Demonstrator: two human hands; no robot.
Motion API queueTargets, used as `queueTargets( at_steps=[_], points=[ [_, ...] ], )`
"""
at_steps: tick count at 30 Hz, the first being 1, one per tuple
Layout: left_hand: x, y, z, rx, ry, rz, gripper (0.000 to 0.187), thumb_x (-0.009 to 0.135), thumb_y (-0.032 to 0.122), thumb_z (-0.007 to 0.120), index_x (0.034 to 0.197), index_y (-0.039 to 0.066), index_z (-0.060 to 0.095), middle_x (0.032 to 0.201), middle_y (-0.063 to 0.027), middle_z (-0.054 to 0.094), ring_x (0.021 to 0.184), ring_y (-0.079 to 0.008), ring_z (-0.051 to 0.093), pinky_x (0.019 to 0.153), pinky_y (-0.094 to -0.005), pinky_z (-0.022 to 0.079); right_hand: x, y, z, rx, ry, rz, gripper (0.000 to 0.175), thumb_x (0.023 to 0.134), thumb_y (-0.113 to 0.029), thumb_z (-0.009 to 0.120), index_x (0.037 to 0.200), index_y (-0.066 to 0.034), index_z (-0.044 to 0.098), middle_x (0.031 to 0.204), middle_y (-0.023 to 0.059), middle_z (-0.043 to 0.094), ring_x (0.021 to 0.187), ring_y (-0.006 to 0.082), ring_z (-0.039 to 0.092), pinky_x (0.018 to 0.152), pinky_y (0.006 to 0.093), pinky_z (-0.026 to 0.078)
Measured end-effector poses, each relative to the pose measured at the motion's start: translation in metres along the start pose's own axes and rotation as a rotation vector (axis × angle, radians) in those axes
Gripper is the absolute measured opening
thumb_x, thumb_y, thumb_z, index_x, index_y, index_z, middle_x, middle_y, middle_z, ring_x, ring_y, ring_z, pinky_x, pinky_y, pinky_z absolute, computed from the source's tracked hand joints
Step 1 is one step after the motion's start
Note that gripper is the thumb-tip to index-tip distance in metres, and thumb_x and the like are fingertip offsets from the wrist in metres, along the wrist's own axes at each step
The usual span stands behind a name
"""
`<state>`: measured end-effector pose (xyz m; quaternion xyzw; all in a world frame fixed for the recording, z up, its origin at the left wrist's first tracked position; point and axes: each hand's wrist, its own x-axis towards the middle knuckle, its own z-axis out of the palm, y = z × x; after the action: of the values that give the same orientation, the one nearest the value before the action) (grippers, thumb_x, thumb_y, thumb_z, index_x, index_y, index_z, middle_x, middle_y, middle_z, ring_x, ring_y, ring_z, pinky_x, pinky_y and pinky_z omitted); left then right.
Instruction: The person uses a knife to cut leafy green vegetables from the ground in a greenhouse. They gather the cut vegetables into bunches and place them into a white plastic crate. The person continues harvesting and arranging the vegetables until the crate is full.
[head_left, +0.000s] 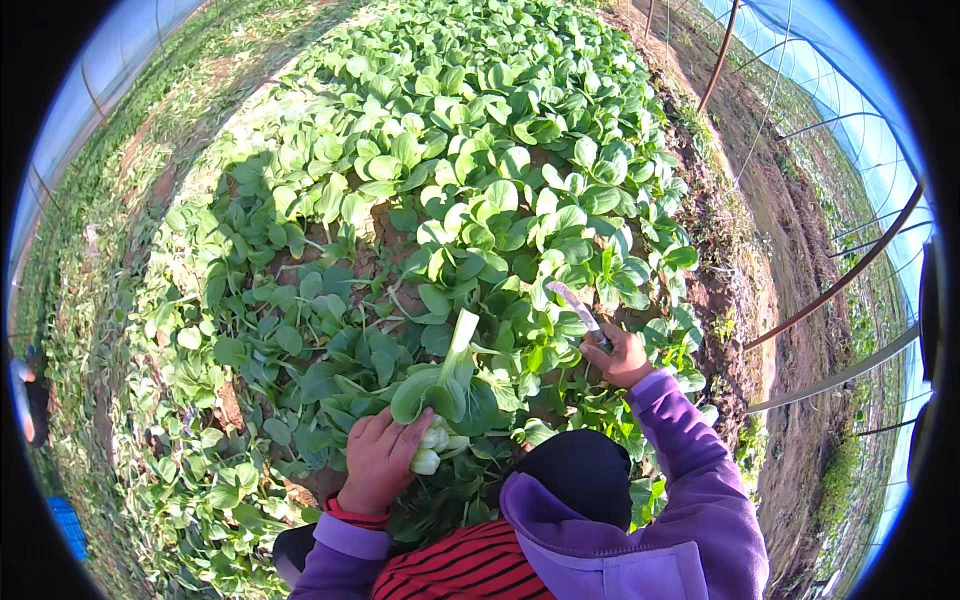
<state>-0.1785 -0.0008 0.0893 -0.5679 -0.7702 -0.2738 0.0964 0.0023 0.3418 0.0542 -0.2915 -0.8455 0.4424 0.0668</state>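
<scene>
My left hand (386, 457), low and left of the middle, is closed around cut heads of bok choy; their pale stem bases (429, 450) show at the fingers. A leafy bok choy (459, 360) lies at the same hand, its white-green stem end pointing away from me. To the right, my right hand (619, 358) grips the handle of a knife (576, 306), whose blade points up and left over the plants. Green leafy bok choy plants (502, 202) stand in the bed in front of me.
Beyond my hands the dense bed continues. Leaf-littered ground (142, 195) runs along the left, with a blue crate (67, 527) at the lower left and part of a person (31, 397) above it. Bare soil (787, 247) and curved greenhouse poles (844, 277) border the right.
</scene>
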Motion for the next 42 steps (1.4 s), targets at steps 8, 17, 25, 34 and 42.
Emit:
queueTargets(
  at_steps=[8, 17, 25, 34, 42],
  points=[
    [-0.067, -0.012, -0.036, 0.029, 0.196, 0.008, 0.037, 0.074, 0.013, 0.060, 0.110, 0.014, 0.065, 0.106, -0.0028, 0.065, 0.097, -0.0216, 0.060, 0.075, -0.0349, 0.045, 0.035, -0.224, 0.088, 0.611, -0.749, -0.119, 0.042, 0.087, -0.015, 0.066, 0.126, -0.0056, 0.054, 0.110, 0.0087, 0.065, 0.056, 0.0043, 0.055, 0.046, 0.0192, 0.044],
    [-0.090, -0.032, -0.051, -0.075, 0.350, -0.051, 0.049, 0.070, 0.012, 0.062, 0.119, 0.015, 0.060, 0.106, -0.0030, 0.064, 0.096, -0.0237, 0.059, 0.077, -0.0361, 0.045, 0.021, -0.274, 0.125, 0.882, -1.089, -0.065, 0.078, 0.072, -0.033, 0.069, 0.130, 0.0109, 0.039, 0.114, 0.0314, 0.055, 0.046, 0.0120, 0.053, 0.043, 0.0223, 0.046],
    [-0.095, -0.045, -0.049, -0.800, 0.548, -0.431, 0.074, 0.061, -0.006, 0.067, 0.131, 0.010, 0.047, 0.119, -0.0097, 0.058, 0.108, -0.0273, 0.057, 0.095, -0.0362, 0.044, -0.005, -0.331, 0.119, 0.978, -0.574, -0.350, 0.009, 0.084, -0.004, 0.062, 0.089, 0.0037, 0.059, 0.071, 0.0125, 0.062, 0.038, 0.0089, 0.047, 0.035, 0.0219, 0.041],
    [-0.105, -0.078, -0.062, -1.596, 0.604, -0.557, 0.085, 0.061, -0.006, 0.078, 0.135, 0.006, 0.038, 0.122, -0.0055, 0.052, 0.108, -0.0159, 0.054, 0.092, -0.0299, 0.047, -0.014, -0.301, 0.115, 0.076, -0.526, -0.085, 0.044, 0.077, -0.020, 0.077, 0.114, -0.0022, 0.061, 0.090, 0.0066, 0.068, 0.047, 0.0055, 0.052, 0.041, 0.0193, 0.043],
    [-0.109, -0.081, -0.067, -1.683, 0.540, -0.495, 0.091, 0.058, -0.003, 0.082, 0.137, 0.008, 0.037, 0.121, -0.0046, 0.054, 0.109, -0.0167, 0.054, 0.093, -0.0304, 0.047, -0.037, -0.315, 0.181, 0.209, -0.379, -0.160, 0.029, 0.078, -0.012, 0.076, 0.099, -0.0045, 0.058, 0.070, 0.0002, 0.059, 0.042, 0.0055, 0.050, 0.039, 0.0194, 0.039]
  ],
)
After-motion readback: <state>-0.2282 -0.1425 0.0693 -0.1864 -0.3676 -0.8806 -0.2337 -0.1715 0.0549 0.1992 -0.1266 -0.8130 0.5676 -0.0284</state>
